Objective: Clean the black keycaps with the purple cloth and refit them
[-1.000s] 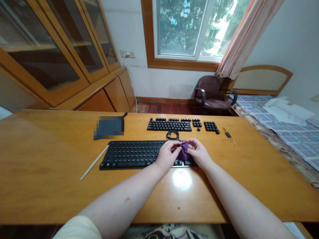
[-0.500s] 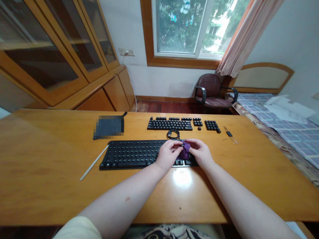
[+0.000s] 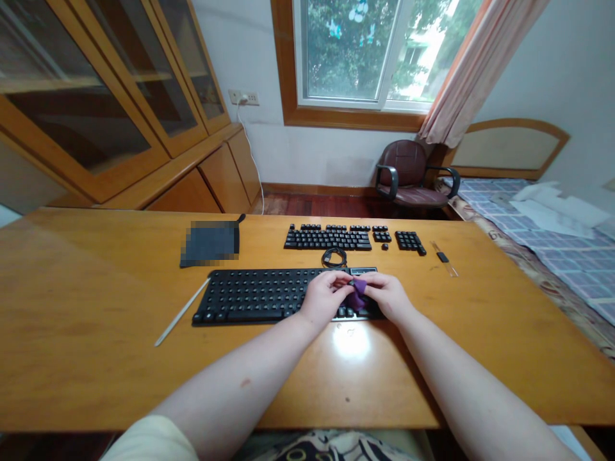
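A black keyboard base [image 3: 259, 298] with its keycaps off lies on the desk, rows of bare switches showing. Over its right part, my left hand [image 3: 325, 298] is closed in a pinch, with something small and dark at its fingertips that I cannot make out. Facing it, my right hand [image 3: 390, 296] pinches a crumpled purple cloth [image 3: 358, 298], pressed up against the left fingertips. Both hands hide part of the base. Behind it, loose black keycaps [image 3: 328, 240] stand in keyboard order, with a number pad group [image 3: 410, 242] to their right.
A coiled black cable [image 3: 334, 258] rests behind the base. A thin white stick [image 3: 181, 314] lies at its left. A dark pouch [image 3: 211, 243], partly pixelated, is at the back left. A wire keycap puller [image 3: 442, 257] lies at the right. Beyond the desk [image 3: 96, 307] stands a chair [image 3: 408, 169].
The right fingers and the purple cloth have shifted slightly; more of the base's upper right corner shows. The left hand stays almost in place.
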Demonstrator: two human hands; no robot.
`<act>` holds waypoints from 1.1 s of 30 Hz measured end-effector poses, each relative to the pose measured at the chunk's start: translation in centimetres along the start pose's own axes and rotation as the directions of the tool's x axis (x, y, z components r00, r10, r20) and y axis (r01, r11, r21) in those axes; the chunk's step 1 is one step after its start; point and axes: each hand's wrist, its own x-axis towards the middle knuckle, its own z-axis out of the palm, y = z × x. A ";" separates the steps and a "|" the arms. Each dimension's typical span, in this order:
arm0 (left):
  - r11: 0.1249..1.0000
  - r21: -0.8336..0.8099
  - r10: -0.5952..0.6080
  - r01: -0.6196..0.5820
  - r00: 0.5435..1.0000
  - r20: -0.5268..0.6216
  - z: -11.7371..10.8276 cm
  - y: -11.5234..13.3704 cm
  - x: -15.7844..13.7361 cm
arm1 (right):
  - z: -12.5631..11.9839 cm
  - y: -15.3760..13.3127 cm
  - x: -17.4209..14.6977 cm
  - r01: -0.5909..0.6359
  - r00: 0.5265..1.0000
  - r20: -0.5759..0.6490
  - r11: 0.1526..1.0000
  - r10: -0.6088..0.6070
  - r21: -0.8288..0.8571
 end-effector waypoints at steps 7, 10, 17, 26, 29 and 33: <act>0.999 0.026 -0.025 0.025 1.000 -0.007 0.0 -0.2 0.1 | 0.2 -0.1 0.0 0.048 0.999 -0.007 0.996 -0.049 -0.071; 0.999 0.019 -0.036 0.036 0.999 -0.001 0.1 0.0 0.1 | 0.0 -0.1 0.0 0.092 0.993 0.077 0.991 -0.085 -0.097; 0.991 0.133 0.014 -0.019 0.999 0.038 0.0 0.1 -0.2 | -0.1 0.2 -0.1 0.080 0.997 0.008 0.994 -0.080 -0.075; 0.921 0.320 0.233 -0.222 0.972 0.004 -0.3 1.5 -0.5 | 0.0 0.0 0.1 -0.042 0.995 -0.089 0.996 0.049 0.079; 0.912 0.319 0.262 -0.257 0.965 0.026 -0.4 1.6 -0.5 | 0.0 0.0 0.2 -0.057 0.990 -0.125 0.994 0.068 0.091; 0.893 0.322 0.297 -0.313 0.950 0.101 -0.3 1.4 -0.5 | 0.1 -0.1 0.1 -0.032 0.996 -0.085 0.998 0.037 0.055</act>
